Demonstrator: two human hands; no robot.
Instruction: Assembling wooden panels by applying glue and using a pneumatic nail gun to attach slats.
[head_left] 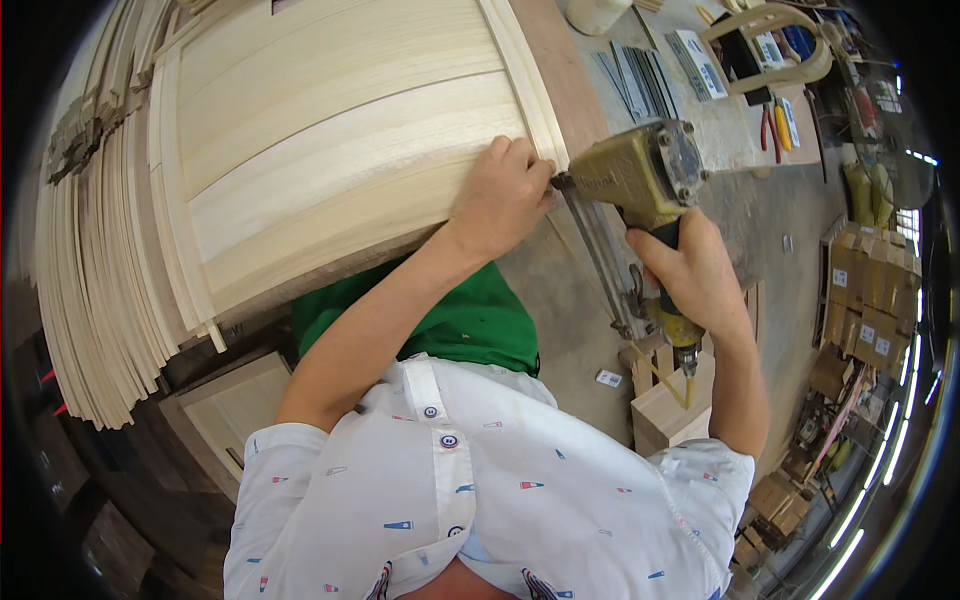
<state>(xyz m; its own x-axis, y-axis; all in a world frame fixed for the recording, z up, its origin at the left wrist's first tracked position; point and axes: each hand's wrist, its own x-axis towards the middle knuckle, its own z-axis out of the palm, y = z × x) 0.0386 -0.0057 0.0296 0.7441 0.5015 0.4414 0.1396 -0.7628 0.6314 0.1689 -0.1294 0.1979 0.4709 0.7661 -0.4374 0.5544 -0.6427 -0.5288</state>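
Note:
A pale wooden panel of several boards lies in front of me, with narrow strips along its sides. My left hand is at its near right corner, fingers curled closed over the end of the right-hand wooden strip; the fingertips are partly hidden. In my right hand is a yellow-green pneumatic nail gun, gripped round its black handle. The gun's nose is at the panel's corner, close beside my left fingers. Its long magazine slants toward me, and a yellow air hose hangs from the handle's end.
Many thin wooden strips are stacked along the left. On the table beyond the gun are pliers, packs of metal strips and a curved wooden frame. A wooden box stands below the gun; cardboard boxes are farther right.

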